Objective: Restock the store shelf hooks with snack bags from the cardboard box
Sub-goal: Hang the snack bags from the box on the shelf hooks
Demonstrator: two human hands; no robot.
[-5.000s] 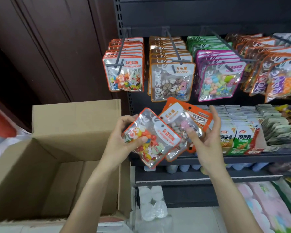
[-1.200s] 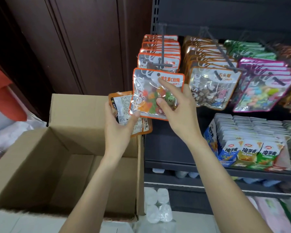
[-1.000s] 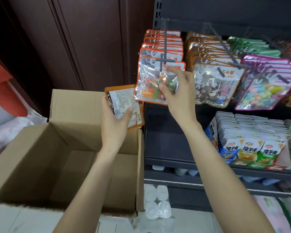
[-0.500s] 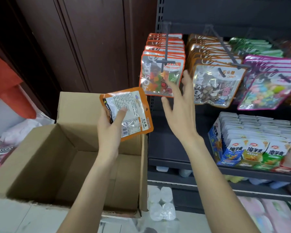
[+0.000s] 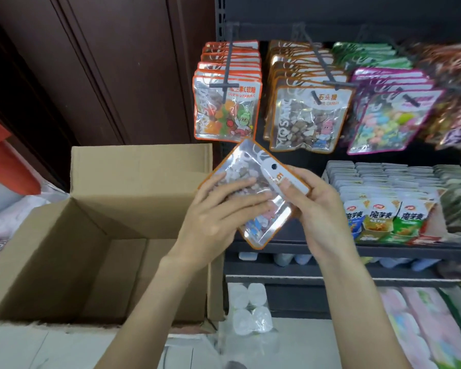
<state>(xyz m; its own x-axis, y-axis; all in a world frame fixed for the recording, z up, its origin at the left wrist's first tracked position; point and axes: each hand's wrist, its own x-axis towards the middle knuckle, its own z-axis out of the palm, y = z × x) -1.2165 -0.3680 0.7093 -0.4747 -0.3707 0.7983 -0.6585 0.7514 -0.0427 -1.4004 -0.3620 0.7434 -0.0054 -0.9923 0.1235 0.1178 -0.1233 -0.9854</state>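
Both hands hold one orange-edged clear snack bag [image 5: 250, 166] tilted in front of the shelf, its front side up. My left hand [image 5: 218, 214] grips its lower part with fingers over the front. My right hand [image 5: 314, 198] pinches the white header end, thumb on the label. The open cardboard box [image 5: 133, 171] stands at lower left and looks empty inside. Above hang the vitamin C gummy bags [image 5: 228, 102] on the leftmost hook [image 5: 225, 83]. The stone candy bags [image 5: 306, 115] hang on the hook to its right.
Pink-edged candy bags [image 5: 391, 115] and more blurred bags hang further right. Rows of small snack packets [image 5: 383, 217] fill the shelf below. A pack of white cups [image 5: 250, 310] lies on the floor. Dark wood panelling [image 5: 104, 62] stands behind the box.
The gummy bag my right hand carried now hangs on the leftmost hook. My left hand turned its bag front side up, and my right hand came down to pinch its header.
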